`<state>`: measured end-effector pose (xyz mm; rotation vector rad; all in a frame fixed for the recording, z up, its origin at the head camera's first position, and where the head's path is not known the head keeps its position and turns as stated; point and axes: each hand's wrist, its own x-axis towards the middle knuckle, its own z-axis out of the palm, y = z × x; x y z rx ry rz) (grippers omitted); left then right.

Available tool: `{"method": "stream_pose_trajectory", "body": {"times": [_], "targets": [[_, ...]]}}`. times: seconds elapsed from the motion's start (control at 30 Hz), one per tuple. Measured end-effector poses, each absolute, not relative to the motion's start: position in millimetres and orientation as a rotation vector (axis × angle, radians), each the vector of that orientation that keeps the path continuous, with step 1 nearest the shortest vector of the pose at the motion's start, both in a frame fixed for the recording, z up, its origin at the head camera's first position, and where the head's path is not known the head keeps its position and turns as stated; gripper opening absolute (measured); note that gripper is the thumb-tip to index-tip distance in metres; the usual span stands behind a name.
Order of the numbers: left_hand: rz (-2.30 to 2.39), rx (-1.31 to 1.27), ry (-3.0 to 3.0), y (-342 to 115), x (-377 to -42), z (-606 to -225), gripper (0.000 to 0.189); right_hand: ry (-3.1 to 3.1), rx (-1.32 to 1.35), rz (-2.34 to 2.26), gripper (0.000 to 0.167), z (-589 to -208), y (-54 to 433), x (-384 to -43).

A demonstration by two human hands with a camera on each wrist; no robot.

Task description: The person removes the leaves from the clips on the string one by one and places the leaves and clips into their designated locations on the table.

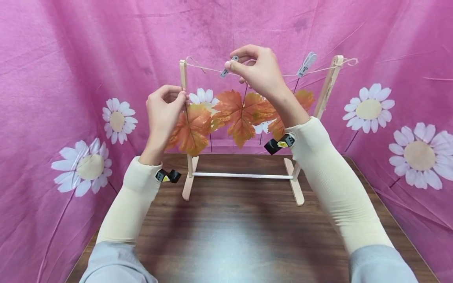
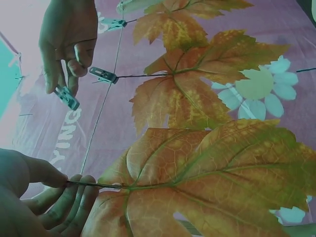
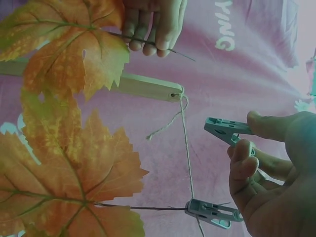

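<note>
pinching stem, leaf below left fingers

The leaves are orange, with yellow-green at the edges and darker veins. The clothespins are greyish blue. The table is dark brown with wood-grain pattern. The backdrop is pink, having white flowers with pale yellow centres.

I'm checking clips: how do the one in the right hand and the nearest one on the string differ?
The right hand pinches the held clip; the string clip clamps the string. The held clip grips nothing; the string clip also grips a leaf stem. Both look similar in shape.
</note>
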<state>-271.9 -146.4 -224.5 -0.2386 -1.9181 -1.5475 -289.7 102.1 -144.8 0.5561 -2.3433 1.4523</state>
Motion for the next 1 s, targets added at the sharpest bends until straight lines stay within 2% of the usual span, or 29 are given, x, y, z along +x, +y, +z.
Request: {"method": "stream_pose_trajectory", "body": {"times": [0.33,0.57,1.0], "targets": [[-1.647,-0.266,-1.861,-150.2,-258.6,-228.6,0.012,-2.279,0.588,1.547,0.033,-157.7,118.6,-280.5],[-1.683,-0.265,-1.871,-155.6,-251.7,-236.5,0.014,-2.326,0.567,1.544,0.038,-169.5,131.0,-274.7],[-1.684,-0.287,-1.971,-147.4,-243.9,-253.8,0.015,-2.286,0.585,1.542,0.036,-205.3,154.5,-267.6]]}}
